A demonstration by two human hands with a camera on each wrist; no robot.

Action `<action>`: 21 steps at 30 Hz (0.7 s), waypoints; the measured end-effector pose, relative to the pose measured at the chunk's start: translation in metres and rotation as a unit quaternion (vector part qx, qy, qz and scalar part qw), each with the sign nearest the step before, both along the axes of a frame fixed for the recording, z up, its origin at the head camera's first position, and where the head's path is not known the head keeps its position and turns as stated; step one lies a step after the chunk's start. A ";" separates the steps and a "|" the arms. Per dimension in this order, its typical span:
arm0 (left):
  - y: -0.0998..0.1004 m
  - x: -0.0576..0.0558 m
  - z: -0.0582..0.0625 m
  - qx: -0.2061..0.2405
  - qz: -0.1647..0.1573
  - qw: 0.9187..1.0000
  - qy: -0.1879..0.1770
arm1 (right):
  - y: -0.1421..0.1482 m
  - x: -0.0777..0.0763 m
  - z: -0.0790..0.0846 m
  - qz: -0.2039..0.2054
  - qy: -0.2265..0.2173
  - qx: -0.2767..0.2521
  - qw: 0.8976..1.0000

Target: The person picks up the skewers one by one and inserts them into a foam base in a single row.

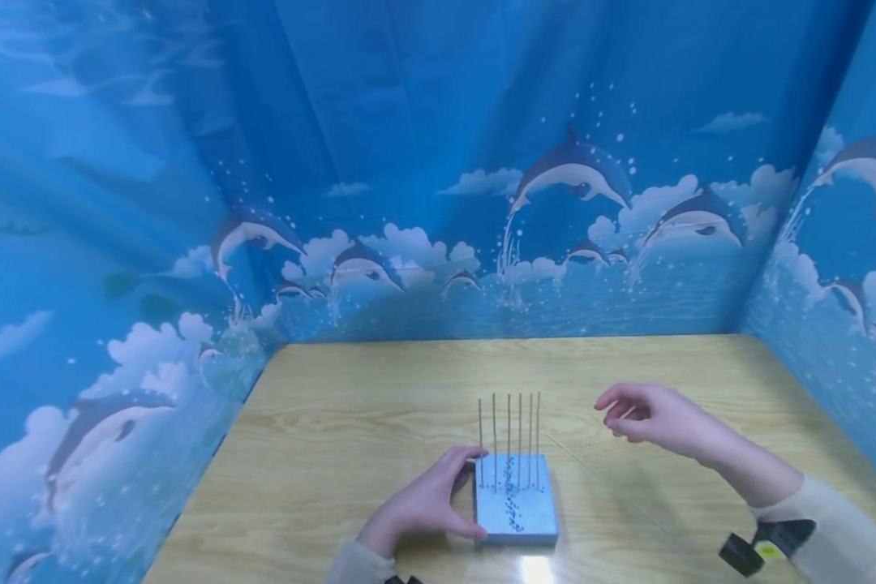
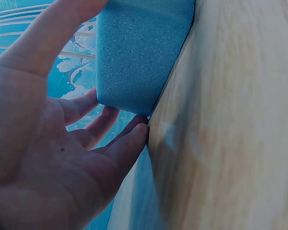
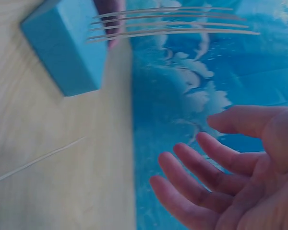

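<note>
A light blue foam block (image 1: 533, 515) sits on the table, its top marked with many small dark holes. Several thin wooden sticks (image 1: 509, 430) stand upright in a row in it. My left hand (image 1: 427, 499) grips the block's left side, thumb at the near corner and fingers at the far one; the left wrist view shows those fingers (image 2: 129, 139) against the block's edge. Off to the right, my right hand (image 1: 657, 418) hovers above the table with fingers loosely bent, holding nothing. Below and left of it, one loose stick (image 3: 37, 160) lies on the tabletop.
The wooden table (image 1: 321, 422) ends at a blue curtain (image 1: 423, 162) printed with dolphins, which hangs behind it and along both sides. A dark device (image 1: 766, 545) is strapped to the right wrist over a pale sleeve.
</note>
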State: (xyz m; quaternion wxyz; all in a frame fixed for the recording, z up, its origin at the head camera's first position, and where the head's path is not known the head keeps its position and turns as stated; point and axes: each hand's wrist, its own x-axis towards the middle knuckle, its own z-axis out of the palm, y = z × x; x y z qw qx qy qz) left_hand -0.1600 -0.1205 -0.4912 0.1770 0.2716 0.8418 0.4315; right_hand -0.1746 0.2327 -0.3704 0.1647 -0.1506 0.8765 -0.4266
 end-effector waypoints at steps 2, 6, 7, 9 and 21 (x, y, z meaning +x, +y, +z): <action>0.000 0.000 -0.001 0.000 0.002 1.000 -0.002 | 0.002 -0.002 -0.005 0.005 -0.027 -0.003 1.000; 0.000 0.000 -0.001 0.001 0.003 1.000 -0.003 | 0.003 -0.006 -0.014 0.010 -0.078 -0.006 0.997; 0.000 -0.001 0.000 0.002 0.001 1.000 -0.001 | 0.003 -0.006 -0.016 0.009 -0.088 -0.009 0.996; -0.001 -0.001 0.001 0.003 -0.001 1.000 0.001 | 0.004 -0.009 -0.019 0.005 -0.104 -0.012 0.995; 0.000 -0.002 -0.003 0.001 0.000 1.000 -0.001 | 0.009 -0.026 -0.045 -0.054 -0.170 -0.004 0.984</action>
